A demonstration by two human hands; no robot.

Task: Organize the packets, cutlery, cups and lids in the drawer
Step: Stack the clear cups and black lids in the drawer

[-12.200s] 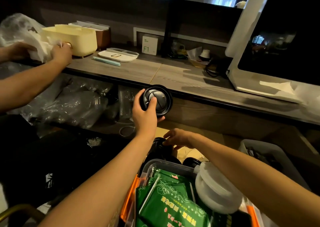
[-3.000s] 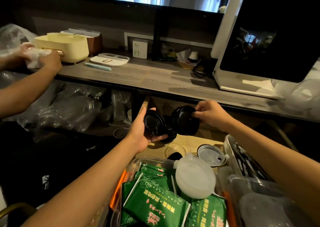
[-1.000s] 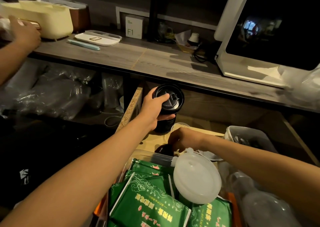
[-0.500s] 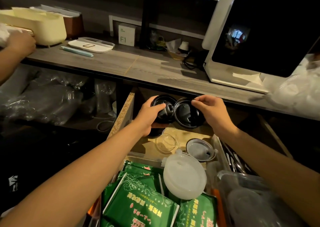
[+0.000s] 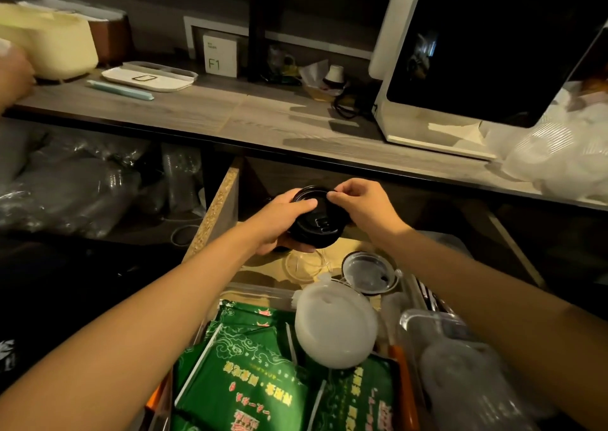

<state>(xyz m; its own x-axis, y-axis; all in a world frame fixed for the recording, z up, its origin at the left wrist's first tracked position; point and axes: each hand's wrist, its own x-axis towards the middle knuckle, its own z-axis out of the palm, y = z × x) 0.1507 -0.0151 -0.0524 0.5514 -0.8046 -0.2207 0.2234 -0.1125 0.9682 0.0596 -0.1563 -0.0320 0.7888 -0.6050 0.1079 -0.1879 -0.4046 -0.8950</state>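
Note:
Above the open drawer [image 5: 215, 213] my left hand [image 5: 276, 222] grips a stack of black cup lids [image 5: 317, 222] from the left and below. My right hand [image 5: 362, 205] pinches the rim of the top black lid from the right. Below them on the drawer floor lie a clear lid [image 5: 304, 264] and a dark-rimmed translucent lid [image 5: 370, 272]. Nearer me are green packets [image 5: 250, 374] in a clear bin, with a white round lid [image 5: 335, 330] lying on them. Dark cutlery [image 5: 427, 294] shows at the right.
A wooden counter [image 5: 263, 115] runs over the drawer, carrying a white appliance [image 5: 437, 124], a white tray [image 5: 149, 77], a cream box [image 5: 49, 50] and bagged plastic ware [image 5: 559, 154]. Another person's hand [image 5: 13, 75] is at the far left. Bagged clear cups [image 5: 75, 187] fill the left shelf.
My right hand has brought its black lid onto the stack in my left hand; half a second ago the lid and stack were side by side.

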